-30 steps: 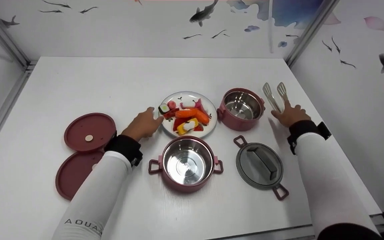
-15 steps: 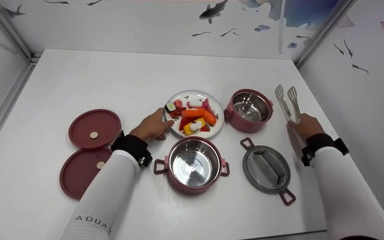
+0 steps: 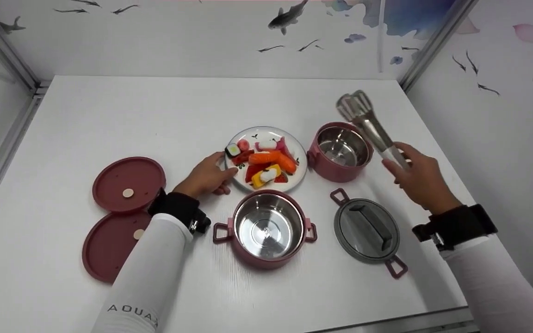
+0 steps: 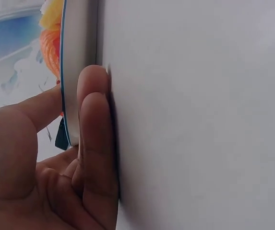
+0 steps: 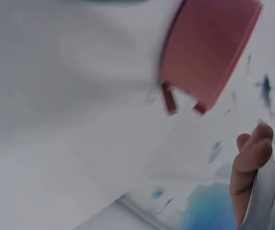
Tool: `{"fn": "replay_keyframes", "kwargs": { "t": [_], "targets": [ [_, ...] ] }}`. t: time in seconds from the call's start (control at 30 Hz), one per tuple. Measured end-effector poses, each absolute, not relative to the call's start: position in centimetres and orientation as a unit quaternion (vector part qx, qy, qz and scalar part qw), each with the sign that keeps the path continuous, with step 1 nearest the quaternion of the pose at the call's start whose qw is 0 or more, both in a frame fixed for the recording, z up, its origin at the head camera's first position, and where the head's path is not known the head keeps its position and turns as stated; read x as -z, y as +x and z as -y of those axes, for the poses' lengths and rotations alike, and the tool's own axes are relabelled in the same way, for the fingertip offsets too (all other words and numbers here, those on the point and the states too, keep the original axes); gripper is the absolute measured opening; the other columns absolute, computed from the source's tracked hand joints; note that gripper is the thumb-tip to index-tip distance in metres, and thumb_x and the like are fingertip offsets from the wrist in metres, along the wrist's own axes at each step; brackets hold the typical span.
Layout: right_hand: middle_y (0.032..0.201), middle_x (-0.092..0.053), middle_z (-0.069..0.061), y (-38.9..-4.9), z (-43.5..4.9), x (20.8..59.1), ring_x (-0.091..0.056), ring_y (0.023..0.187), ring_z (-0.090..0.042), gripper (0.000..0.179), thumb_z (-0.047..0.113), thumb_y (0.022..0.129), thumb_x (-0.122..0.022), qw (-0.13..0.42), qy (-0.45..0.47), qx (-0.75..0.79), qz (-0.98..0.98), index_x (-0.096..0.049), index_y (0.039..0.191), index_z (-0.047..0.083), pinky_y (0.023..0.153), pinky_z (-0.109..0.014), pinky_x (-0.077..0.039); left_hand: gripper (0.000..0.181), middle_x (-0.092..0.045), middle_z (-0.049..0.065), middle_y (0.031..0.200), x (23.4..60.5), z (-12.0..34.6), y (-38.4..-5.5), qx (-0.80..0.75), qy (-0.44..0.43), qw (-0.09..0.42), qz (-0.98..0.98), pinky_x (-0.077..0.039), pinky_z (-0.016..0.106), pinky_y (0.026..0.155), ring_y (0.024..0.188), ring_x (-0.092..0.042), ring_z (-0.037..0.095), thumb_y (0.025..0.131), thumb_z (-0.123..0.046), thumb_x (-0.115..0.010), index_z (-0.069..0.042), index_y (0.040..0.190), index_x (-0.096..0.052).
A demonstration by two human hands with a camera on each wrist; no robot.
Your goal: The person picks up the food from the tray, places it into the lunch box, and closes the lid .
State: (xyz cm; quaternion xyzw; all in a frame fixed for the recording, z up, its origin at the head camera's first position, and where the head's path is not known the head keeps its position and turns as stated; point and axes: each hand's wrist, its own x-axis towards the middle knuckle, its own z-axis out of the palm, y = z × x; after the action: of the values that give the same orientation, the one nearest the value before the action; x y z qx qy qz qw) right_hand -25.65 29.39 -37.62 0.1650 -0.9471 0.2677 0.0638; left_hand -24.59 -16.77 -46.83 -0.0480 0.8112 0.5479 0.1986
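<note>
My left hand [image 3: 207, 176] holds the left rim of a round white plate [image 3: 297, 181], thumb over the edge; in the left wrist view the fingers [image 4: 98, 143] lie low against the plate's side [image 4: 77, 52]. Toy food fills the plate: orange sushi pieces [image 3: 266, 157], a yellow piece topped with white [image 3: 266, 175] and a small roll [image 3: 232, 150]. My right hand [image 3: 421, 178] grips silver tongs [image 3: 377, 134] by the handle end, raised above the table. Their slotted tips [image 3: 355, 105] sit close together and point away, overlapping the small pink pot [image 3: 333, 172] in the head view.
A larger pink pot [image 3: 266, 261] stands in front of the plate. To its right lies a grey lid [image 3: 363, 231] with pink loops. Two dark red round discs [image 3: 127, 178] lie at the left, one partly behind my sleeve. Printed walls enclose the table's back and sides.
My right hand has taken hold of the tongs, lifted them off the table and swung them left; their spread arms have come together. My left hand has moved onto the plate's rim.
</note>
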Motion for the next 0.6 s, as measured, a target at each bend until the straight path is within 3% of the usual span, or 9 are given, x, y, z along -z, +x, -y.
{"fn": "replay_keyframes", "kwargs": {
  "t": [0.1, 0.23, 0.6],
  "targets": [
    [0.112, -0.07, -0.019, -23.9, -26.2, 37.6, -0.069, 0.076, -0.017, 0.05, 0.02, 0.095, -0.071, 0.091, 0.273, -0.226, 0.931, -0.055, 0.141, 0.009, 0.06, -0.028, -0.057, 0.071, -0.063, 0.004, 0.073, 47.1, 17.0, -24.6, -0.566, -0.054, 0.2, -0.798, -0.059, 0.024, 0.058, 0.061, -0.07, 0.012, 0.1, -0.031, -0.06, -0.019, 0.159, -0.022],
    [0.111, -0.073, -0.014, -22.4, -23.6, 37.9, -0.072, 0.077, -0.022, 0.058, 0.01, 0.082, -0.082, 0.132, 0.371, -0.15, 0.907, -0.061, 0.137, 0.011, 0.061, -0.035, -0.059, 0.071, -0.063, 0.005, 0.076, 47.1, 17.3, -24.7, -0.593, -0.06, 0.204, -0.776, -0.06, 0.024, 0.06, 0.064, -0.071, 0.012, 0.101, -0.03, -0.06, -0.019, 0.16, -0.021],
    [0.114, -0.074, -0.012, -21.7, -22.7, 38.9, -0.075, 0.088, -0.029, 0.062, 0.011, 0.078, -0.085, 0.109, 0.413, -0.068, 0.902, -0.064, 0.135, 0.018, 0.069, -0.043, -0.062, 0.072, -0.062, 0.006, 0.079, 47.0, 17.3, -24.1, -0.612, -0.076, 0.213, -0.758, -0.06, 0.024, 0.061, 0.066, -0.072, 0.013, 0.1, -0.03, -0.062, -0.019, 0.159, -0.022]
  ]
}}
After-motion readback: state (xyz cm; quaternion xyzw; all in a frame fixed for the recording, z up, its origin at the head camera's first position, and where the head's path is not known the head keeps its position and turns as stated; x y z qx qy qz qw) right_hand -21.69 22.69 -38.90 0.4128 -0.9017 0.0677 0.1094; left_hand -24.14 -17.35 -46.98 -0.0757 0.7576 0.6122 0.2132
